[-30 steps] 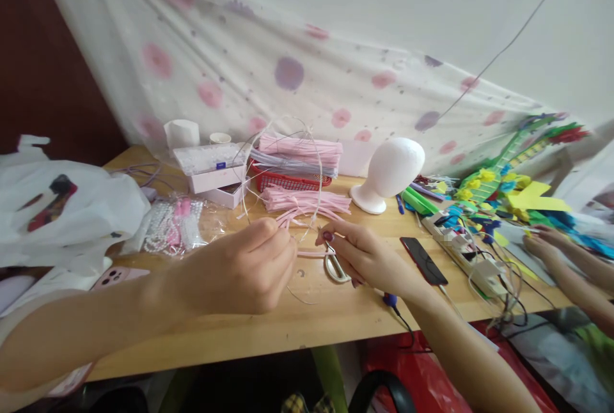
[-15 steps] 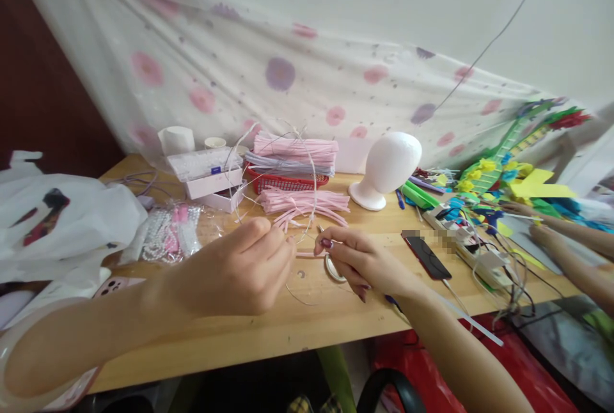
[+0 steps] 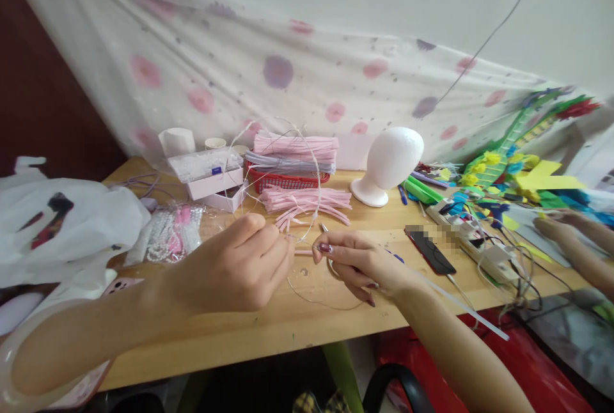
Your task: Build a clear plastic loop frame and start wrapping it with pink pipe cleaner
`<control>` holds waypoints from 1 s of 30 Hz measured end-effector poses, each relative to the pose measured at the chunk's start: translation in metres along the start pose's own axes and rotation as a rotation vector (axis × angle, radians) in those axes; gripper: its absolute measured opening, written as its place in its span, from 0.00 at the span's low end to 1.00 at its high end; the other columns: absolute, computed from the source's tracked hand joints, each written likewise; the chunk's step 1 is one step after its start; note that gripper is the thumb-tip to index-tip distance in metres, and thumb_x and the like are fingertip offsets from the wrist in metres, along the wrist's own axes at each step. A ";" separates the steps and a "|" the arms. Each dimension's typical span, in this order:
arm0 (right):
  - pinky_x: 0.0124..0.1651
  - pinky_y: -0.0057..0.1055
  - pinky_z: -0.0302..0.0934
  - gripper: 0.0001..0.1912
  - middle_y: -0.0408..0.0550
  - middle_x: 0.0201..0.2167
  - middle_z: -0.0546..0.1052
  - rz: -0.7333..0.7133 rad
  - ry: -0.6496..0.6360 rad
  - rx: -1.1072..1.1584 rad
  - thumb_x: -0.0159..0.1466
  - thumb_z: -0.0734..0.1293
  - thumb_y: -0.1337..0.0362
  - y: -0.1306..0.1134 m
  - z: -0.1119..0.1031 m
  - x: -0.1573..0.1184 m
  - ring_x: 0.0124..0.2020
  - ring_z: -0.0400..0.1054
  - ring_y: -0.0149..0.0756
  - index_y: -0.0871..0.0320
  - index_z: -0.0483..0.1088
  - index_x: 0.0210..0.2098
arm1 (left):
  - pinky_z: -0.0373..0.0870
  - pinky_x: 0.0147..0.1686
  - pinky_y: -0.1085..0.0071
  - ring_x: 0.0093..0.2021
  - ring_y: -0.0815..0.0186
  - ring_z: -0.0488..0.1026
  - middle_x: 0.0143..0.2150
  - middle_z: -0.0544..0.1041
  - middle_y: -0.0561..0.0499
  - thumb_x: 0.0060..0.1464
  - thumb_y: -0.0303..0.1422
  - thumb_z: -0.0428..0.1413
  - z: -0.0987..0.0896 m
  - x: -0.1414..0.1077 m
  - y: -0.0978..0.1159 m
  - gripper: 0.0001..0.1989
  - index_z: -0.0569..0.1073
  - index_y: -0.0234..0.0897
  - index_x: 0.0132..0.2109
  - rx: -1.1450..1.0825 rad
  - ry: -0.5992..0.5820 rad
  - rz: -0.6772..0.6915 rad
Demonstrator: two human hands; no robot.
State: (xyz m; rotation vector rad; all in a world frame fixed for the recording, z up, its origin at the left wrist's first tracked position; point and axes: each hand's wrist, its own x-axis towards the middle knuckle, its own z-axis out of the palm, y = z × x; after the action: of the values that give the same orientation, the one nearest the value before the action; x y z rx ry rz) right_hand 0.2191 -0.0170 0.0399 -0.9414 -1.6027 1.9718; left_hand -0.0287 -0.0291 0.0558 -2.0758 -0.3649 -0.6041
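My left hand is closed in a fist at the lower end of a white-wrapped wire hoop, which stands up above my fingers. Facing it on the right, my right hand pinches a thin wire between thumb and forefinger, close to the hoop's lower end. A loose length of thin wire curves below both hands. Just behind my right fingertips lies a pointed metal tool, mostly hidden. Behind the hoop lie pink pipe cleaners in a loose bundle.
A red basket holds more pink and lilac pipe cleaners. A white foam head stands behind my right hand. Rightward are a phone, a power strip with cables, and another person's hands. Bagged beads lie left.
The hoop has tilted slightly to the right. More of the loose thin wire shows below my hands, reaching farther right. Both hands keep their grips.
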 end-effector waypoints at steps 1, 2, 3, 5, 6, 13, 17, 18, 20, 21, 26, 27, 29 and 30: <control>0.08 0.17 0.44 0.10 0.26 0.07 0.53 0.002 -0.013 0.030 0.67 0.62 0.58 0.000 0.000 0.000 0.06 0.39 0.21 0.59 0.67 0.39 | 0.60 0.29 0.65 0.26 0.67 0.61 0.23 0.67 0.54 0.59 0.26 0.54 0.000 -0.001 0.000 0.10 0.74 0.37 0.29 0.003 -0.010 0.002; 0.07 0.17 0.43 0.10 0.26 0.07 0.53 0.007 -0.026 0.059 0.67 0.62 0.59 0.000 0.000 -0.001 0.05 0.39 0.21 0.59 0.68 0.39 | 0.60 0.28 0.65 0.26 0.67 0.61 0.23 0.67 0.54 0.59 0.26 0.55 0.000 -0.002 0.000 0.10 0.74 0.37 0.30 0.007 -0.014 0.000; 0.07 0.17 0.44 0.09 0.26 0.07 0.54 0.011 -0.040 0.090 0.67 0.63 0.59 0.001 -0.001 -0.001 0.05 0.39 0.21 0.59 0.68 0.38 | 0.60 0.28 0.65 0.26 0.67 0.61 0.23 0.68 0.54 0.59 0.25 0.55 0.000 -0.002 0.000 0.09 0.75 0.37 0.31 0.008 -0.013 -0.002; 0.07 0.18 0.46 0.09 0.25 0.06 0.54 0.016 -0.068 0.152 0.67 0.64 0.59 0.005 -0.003 -0.001 0.04 0.39 0.22 0.59 0.67 0.38 | 0.60 0.28 0.64 0.26 0.67 0.62 0.24 0.69 0.53 0.58 0.23 0.55 0.001 -0.004 0.000 0.08 0.76 0.35 0.32 -0.002 0.007 -0.016; 0.07 0.18 0.47 0.08 0.25 0.06 0.54 0.016 -0.086 0.184 0.66 0.64 0.59 0.007 -0.005 0.000 0.04 0.38 0.22 0.59 0.67 0.38 | 0.60 0.28 0.64 0.26 0.67 0.63 0.24 0.70 0.53 0.57 0.23 0.54 0.002 -0.005 0.001 0.07 0.76 0.34 0.33 -0.010 0.023 -0.026; 0.07 0.17 0.47 0.09 0.25 0.06 0.56 -0.013 -0.213 0.409 0.65 0.68 0.58 0.031 -0.014 0.001 0.03 0.39 0.22 0.56 0.65 0.35 | 0.61 0.29 0.64 0.25 0.67 0.64 0.25 0.75 0.53 0.57 0.21 0.56 -0.001 -0.003 -0.003 0.06 0.77 0.32 0.37 -0.045 0.056 -0.044; 0.06 0.17 0.45 0.12 0.25 0.05 0.55 -0.034 -0.214 0.455 0.63 0.69 0.56 0.040 -0.018 0.001 0.03 0.37 0.21 0.56 0.64 0.34 | 0.60 0.28 0.64 0.25 0.67 0.64 0.25 0.76 0.53 0.56 0.22 0.58 -0.002 -0.002 -0.005 0.04 0.76 0.29 0.39 -0.082 0.066 -0.084; 0.06 0.17 0.44 0.12 0.25 0.05 0.55 -0.042 -0.205 0.455 0.63 0.70 0.56 0.042 -0.019 0.001 0.03 0.36 0.21 0.56 0.64 0.34 | 0.59 0.27 0.64 0.25 0.67 0.64 0.24 0.76 0.53 0.56 0.22 0.58 -0.002 -0.003 -0.005 0.04 0.76 0.28 0.40 -0.090 0.072 -0.099; 0.06 0.17 0.44 0.12 0.25 0.04 0.56 -0.062 -0.186 0.450 0.62 0.70 0.56 0.042 -0.020 0.000 0.03 0.36 0.21 0.56 0.65 0.34 | 0.58 0.28 0.63 0.25 0.66 0.64 0.24 0.76 0.54 0.56 0.21 0.58 0.000 -0.005 -0.003 0.06 0.75 0.27 0.42 -0.102 0.084 -0.127; 0.06 0.17 0.44 0.12 0.25 0.04 0.56 -0.071 -0.176 0.445 0.62 0.69 0.56 0.042 -0.019 -0.001 0.03 0.37 0.21 0.57 0.65 0.34 | 0.58 0.28 0.63 0.25 0.66 0.64 0.24 0.75 0.54 0.56 0.21 0.58 0.001 -0.006 -0.003 0.07 0.75 0.27 0.43 -0.104 0.095 -0.141; 0.06 0.17 0.46 0.10 0.26 0.05 0.55 -0.108 -0.093 0.380 0.64 0.68 0.57 0.035 -0.011 -0.005 0.03 0.39 0.22 0.57 0.67 0.34 | 0.59 0.29 0.63 0.25 0.67 0.61 0.24 0.75 0.54 0.56 0.22 0.58 0.000 -0.008 -0.001 0.07 0.75 0.28 0.44 -0.087 0.083 -0.149; 0.06 0.17 0.46 0.09 0.26 0.05 0.55 -0.126 -0.070 0.360 0.64 0.67 0.58 0.033 -0.009 -0.006 0.03 0.39 0.22 0.58 0.67 0.34 | 0.59 0.29 0.63 0.25 0.67 0.61 0.25 0.76 0.54 0.56 0.22 0.58 -0.001 -0.007 -0.001 0.07 0.75 0.28 0.44 -0.082 0.081 -0.146; 0.07 0.18 0.48 0.09 0.26 0.05 0.55 -0.164 -0.017 0.316 0.66 0.66 0.58 0.032 -0.005 -0.008 0.04 0.40 0.22 0.58 0.68 0.35 | 0.59 0.29 0.63 0.26 0.66 0.62 0.26 0.77 0.53 0.56 0.22 0.59 -0.003 -0.007 -0.002 0.08 0.75 0.28 0.44 -0.071 0.083 -0.130; 0.08 0.18 0.49 0.10 0.26 0.05 0.56 -0.177 0.016 0.291 0.66 0.65 0.58 0.031 -0.003 -0.009 0.04 0.40 0.22 0.58 0.68 0.35 | 0.59 0.29 0.63 0.26 0.66 0.62 0.27 0.77 0.52 0.55 0.22 0.59 -0.004 -0.007 -0.003 0.08 0.75 0.28 0.43 -0.064 0.086 -0.122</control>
State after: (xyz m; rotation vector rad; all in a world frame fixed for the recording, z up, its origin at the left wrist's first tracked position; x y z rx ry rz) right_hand 0.2302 -0.0282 0.0113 -0.6753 -1.2957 1.9968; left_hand -0.0366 -0.0313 0.0560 -2.0914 -0.4303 -0.7842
